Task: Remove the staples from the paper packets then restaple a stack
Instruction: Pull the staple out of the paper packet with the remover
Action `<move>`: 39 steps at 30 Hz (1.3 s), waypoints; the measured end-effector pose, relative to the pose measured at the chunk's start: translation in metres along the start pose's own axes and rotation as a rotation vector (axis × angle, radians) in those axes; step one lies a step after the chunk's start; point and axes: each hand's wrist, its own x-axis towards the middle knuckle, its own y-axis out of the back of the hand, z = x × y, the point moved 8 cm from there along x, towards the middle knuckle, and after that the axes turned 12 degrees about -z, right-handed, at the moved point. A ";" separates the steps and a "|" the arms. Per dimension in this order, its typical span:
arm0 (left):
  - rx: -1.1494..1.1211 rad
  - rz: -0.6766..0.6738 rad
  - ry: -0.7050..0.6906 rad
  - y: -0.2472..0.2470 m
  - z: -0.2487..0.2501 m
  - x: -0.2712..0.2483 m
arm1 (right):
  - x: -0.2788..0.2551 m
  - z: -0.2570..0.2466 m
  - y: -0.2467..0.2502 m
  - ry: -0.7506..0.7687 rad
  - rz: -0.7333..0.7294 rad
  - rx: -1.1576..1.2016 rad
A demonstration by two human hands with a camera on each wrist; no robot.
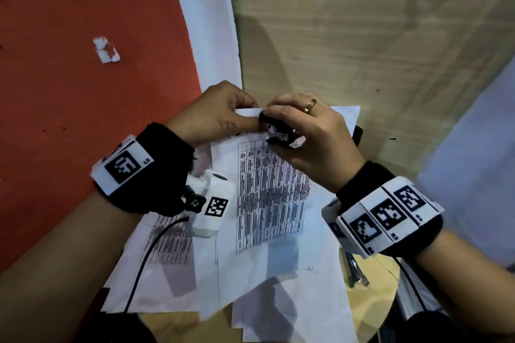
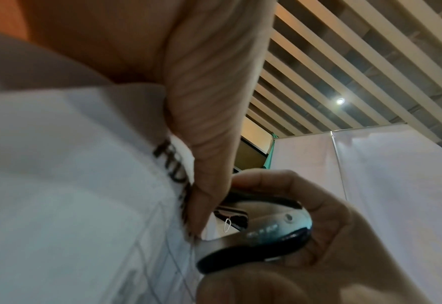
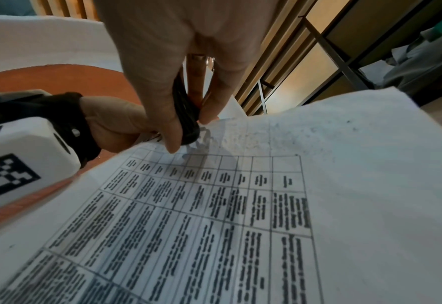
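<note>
A paper packet (image 1: 273, 192) printed with a table is lifted off the table at its top left corner. My left hand (image 1: 220, 111) pinches that corner between thumb and fingers. My right hand (image 1: 303, 131) grips a black and metal staple remover (image 1: 277, 133) at the same corner. Seen from the left wrist, the staple remover (image 2: 263, 232) has its metal claws against the paper edge, and a small bent staple (image 2: 227, 225) hangs at them. From the right wrist, the remover (image 3: 187, 115) shows between my thumb and fingers above the packet (image 3: 214, 216).
More loose sheets (image 1: 172, 245) lie under the packet and spread toward the near edge. A dark object (image 1: 358, 135) sits behind my right hand, partly hidden. A metal item (image 1: 355, 270) lies near my right wrist. Red floor (image 1: 83, 92) lies to the left, a wooden tabletop (image 1: 362, 50) beyond.
</note>
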 end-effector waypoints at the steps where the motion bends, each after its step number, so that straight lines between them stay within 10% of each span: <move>1: -0.007 -0.005 0.003 0.000 0.001 0.000 | 0.001 -0.001 0.000 0.009 -0.001 -0.004; 39: -0.289 -0.040 0.056 -0.006 -0.003 -0.009 | -0.004 0.017 0.004 -0.130 0.031 0.170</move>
